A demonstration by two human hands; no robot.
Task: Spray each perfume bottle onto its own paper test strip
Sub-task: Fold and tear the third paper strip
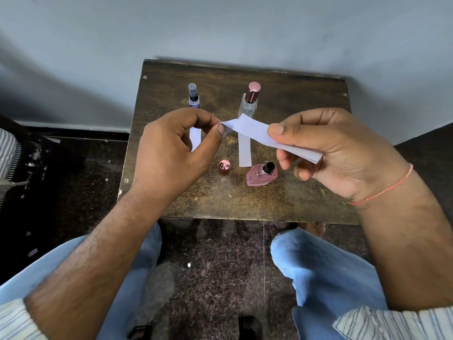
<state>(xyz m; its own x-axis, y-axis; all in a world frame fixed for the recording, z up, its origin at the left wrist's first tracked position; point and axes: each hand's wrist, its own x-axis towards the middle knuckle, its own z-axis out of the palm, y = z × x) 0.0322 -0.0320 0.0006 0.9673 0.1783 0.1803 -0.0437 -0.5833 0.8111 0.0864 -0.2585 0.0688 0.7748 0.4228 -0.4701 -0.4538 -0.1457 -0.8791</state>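
Strips (pixel 264 137) pinched by both hands, left strip (pixel 195 137) half-hidden

Soft, even daylight; my hands (pixel 171 146) are slightly motion-blurred, wide-angle bending at edges, floor (pixel 73 180) dim.

Striped rolled sleeves (pixel 392 322), light blue jeans (pixel 326 273), red wrist thread (pixel 384 190).

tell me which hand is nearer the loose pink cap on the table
Left. The left hand hovers just left of the pink cap; the right hand is farther right, beyond the pink bottle.
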